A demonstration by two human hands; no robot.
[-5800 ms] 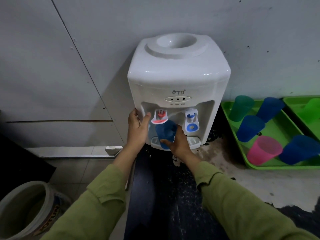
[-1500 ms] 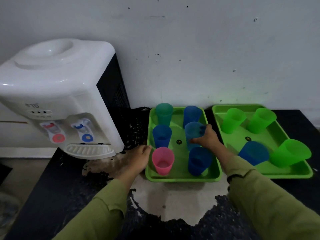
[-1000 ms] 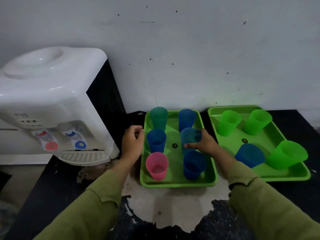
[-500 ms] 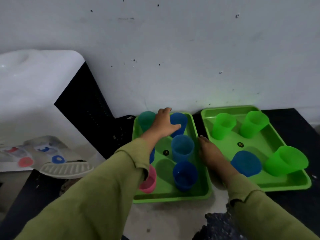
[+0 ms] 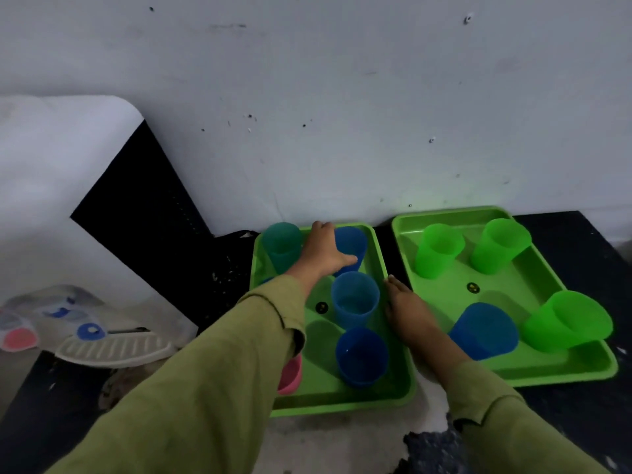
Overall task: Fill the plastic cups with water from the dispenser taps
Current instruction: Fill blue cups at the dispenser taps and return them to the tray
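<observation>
Against the pale wall, we see our left hand (image 5: 323, 256) at frame centre, fingers curling on the upright far blue cup (image 5: 352, 246) in the near tray (image 5: 342, 403), while our right hand (image 5: 407, 311) rests flat, empty, lower right.

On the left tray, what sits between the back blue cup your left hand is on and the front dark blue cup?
In the head view, one lighter blue cup stands upright between the back blue cup under the left hand and the front dark blue cup.
</observation>
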